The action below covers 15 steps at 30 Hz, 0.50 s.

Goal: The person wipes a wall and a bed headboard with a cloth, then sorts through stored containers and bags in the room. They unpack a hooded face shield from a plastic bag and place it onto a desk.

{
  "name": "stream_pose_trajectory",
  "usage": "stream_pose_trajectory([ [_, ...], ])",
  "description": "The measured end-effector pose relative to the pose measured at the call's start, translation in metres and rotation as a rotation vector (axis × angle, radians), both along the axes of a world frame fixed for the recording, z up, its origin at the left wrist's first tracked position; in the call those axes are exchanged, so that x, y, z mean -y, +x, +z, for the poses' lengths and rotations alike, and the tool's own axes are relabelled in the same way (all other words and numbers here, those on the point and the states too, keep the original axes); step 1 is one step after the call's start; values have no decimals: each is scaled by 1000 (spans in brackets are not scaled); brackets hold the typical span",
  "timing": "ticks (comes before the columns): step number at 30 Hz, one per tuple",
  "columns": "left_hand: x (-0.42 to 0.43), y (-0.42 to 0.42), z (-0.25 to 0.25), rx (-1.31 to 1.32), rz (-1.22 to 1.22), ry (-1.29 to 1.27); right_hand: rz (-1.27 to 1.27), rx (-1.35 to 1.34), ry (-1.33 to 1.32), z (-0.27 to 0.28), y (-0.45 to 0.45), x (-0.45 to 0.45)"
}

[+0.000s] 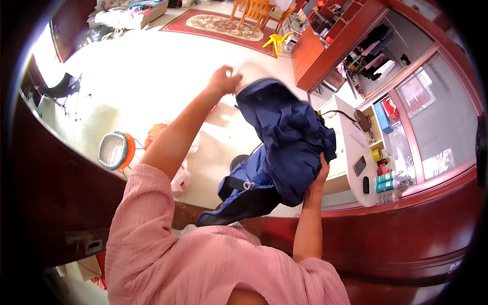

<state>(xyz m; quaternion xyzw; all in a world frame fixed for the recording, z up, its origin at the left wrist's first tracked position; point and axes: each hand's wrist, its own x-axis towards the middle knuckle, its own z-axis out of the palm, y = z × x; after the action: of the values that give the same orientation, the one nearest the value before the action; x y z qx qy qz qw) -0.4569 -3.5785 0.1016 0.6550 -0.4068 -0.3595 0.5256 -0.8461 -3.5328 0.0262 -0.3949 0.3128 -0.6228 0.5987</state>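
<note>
A bundled dark blue cloth item [290, 137] with black parts and a pale cord or ring hangs in front of my body. My right hand [319, 175] is wrapped round its lower right side, partly hidden by the folds. My left hand [225, 80] is raised near the upper left edge of the cloth, fingers curled together. Beside these fingers is a pale blurred strip or edge, too smeared to name, that meets the top of the cloth.
A white counter [351, 152] on the right holds a phone [360, 165], bottles [387, 181] and a blue box [382, 118]. On the left are a lined basket [113, 151] and plastic bags [181, 180]. A yellow stool [277, 42] stands by the rug [218, 26].
</note>
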Motion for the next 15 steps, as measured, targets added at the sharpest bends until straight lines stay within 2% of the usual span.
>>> stream_pose_trajectory([
  [1,24,0,-35,444,25,-77,-5,12,-3,12,-2,6],
  [3,28,-21,-17,526,-55,-23,-14,29,-2,28,-11,17],
  [4,34,-27,3,539,-51,-150,12,35,-23,27,-18,29],
  [5,28,-37,36,577,39,-412,26,57,-2,32,-23,35],
  [6,0,-54,90,526,105,-541,40,80,19,38,-26,40],
  [7,-11,-64,120,476,200,-765,56,105,44,42,-26,44],
  [8,-22,-75,134,491,263,-949,53,96,48,45,-26,47],
  [10,-22,-116,92,611,125,-1064,44,85,54,48,-24,55],
  [11,-12,-146,38,713,-85,-993,-54,-40,-35,49,-25,57],
  [13,-9,-194,-93,914,-655,-581,-234,-255,-186,53,-30,62],
  [14,-9,-199,-148,974,-894,-307,-262,-235,-198,57,-36,63],
  [15,-5,-191,-182,989,-1055,-44,-294,-213,-225,62,-40,62],
])
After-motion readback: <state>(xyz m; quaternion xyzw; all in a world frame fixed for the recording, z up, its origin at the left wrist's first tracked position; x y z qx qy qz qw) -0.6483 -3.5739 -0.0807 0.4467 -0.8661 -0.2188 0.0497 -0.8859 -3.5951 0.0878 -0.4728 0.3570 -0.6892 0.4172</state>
